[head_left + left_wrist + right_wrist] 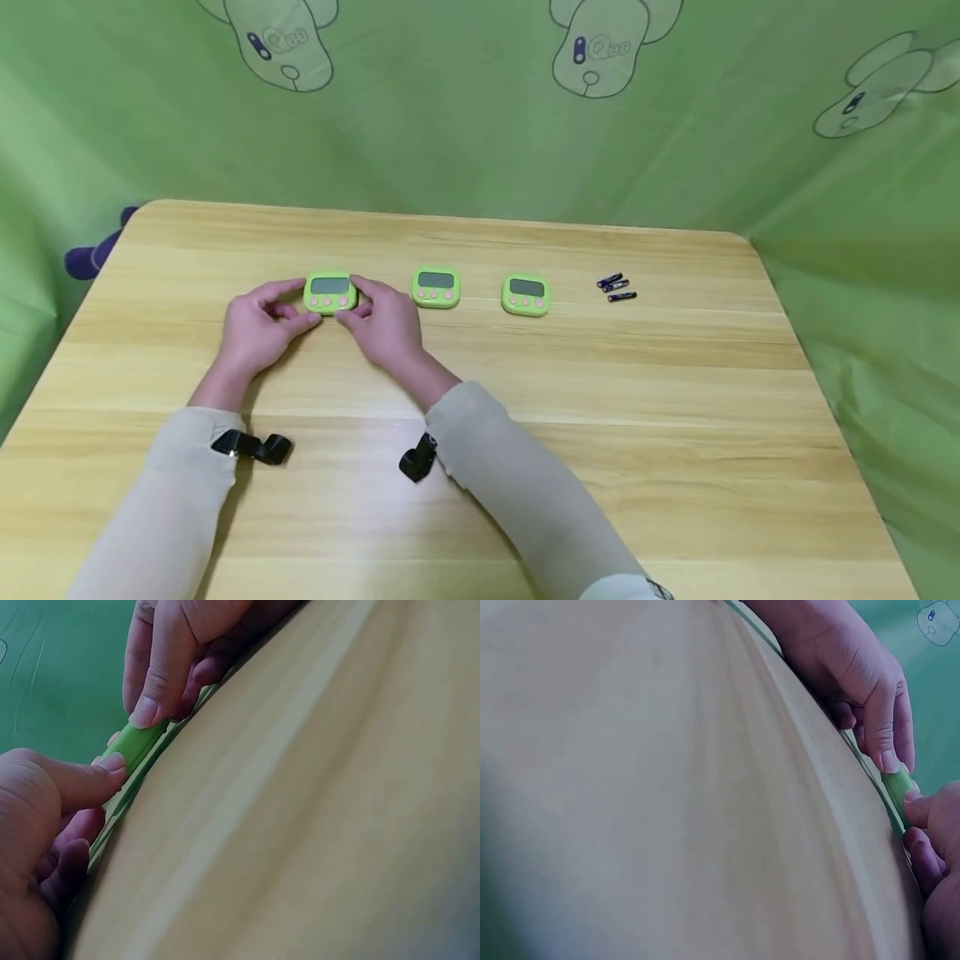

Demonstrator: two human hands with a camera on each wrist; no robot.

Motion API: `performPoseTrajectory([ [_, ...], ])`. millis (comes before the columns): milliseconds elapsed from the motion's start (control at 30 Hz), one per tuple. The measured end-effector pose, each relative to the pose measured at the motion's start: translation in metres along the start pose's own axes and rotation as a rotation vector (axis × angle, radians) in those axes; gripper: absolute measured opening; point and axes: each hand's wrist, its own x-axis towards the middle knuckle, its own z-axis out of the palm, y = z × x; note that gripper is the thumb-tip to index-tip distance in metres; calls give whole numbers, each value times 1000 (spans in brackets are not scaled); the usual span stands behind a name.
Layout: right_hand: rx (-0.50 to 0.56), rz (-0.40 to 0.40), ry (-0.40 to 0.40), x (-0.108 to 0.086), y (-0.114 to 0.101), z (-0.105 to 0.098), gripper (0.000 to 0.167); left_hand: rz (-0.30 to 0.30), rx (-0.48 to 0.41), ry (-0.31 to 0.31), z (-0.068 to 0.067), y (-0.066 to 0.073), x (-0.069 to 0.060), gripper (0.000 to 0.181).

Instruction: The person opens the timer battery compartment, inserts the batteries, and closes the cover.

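Observation:
The leftmost green timer (330, 293), with a grey screen and pink buttons facing up, is held at both sides. My left hand (257, 328) pinches its left edge between thumb and fingers, and my right hand (387, 324) pinches its right edge. In the left wrist view the green timer (136, 744) shows edge-on, with the left hand (37, 817) at the lower left and the right hand (180, 652) above. The right wrist view has the timer (898, 791) between the left hand (855, 675) and the right hand (945, 832).
Two similar green timers, one in the middle (436, 287) and another (526, 295) to its right, lie on the wooden table (675, 400). Several small dark batteries (622, 296) lie further right. A green curtain (450, 125) hangs behind; something purple (90, 257) shows past the left edge.

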Motion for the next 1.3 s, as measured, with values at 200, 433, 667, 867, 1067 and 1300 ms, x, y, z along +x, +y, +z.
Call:
performPoseTrajectory([
  [200, 58, -44, 10, -12, 4, -3, 58, -1, -70, 0, 5, 3, -11, 50],
  [433, 155, -93, 5, -33, 17, -16, 56, 51, -173, 9, 20, 6, -25, 50],
  [667, 216, -109, 9, -55, 27, -29, 55, 82, -230, 8, 34, 15, -40, 50],
  [867, 260, -93, 4, -70, 34, -40, 54, 93, -248, 22, 44, 39, -54, 51],
  [1067, 340, -37, 19, -86, 44, -59, 53, 120, -299, -18, 54, 74, -65, 49],
  [1300, 387, -14, 42, -103, 57, -80, 52, 145, -394, -50, 74, 86, -70, 48],
])
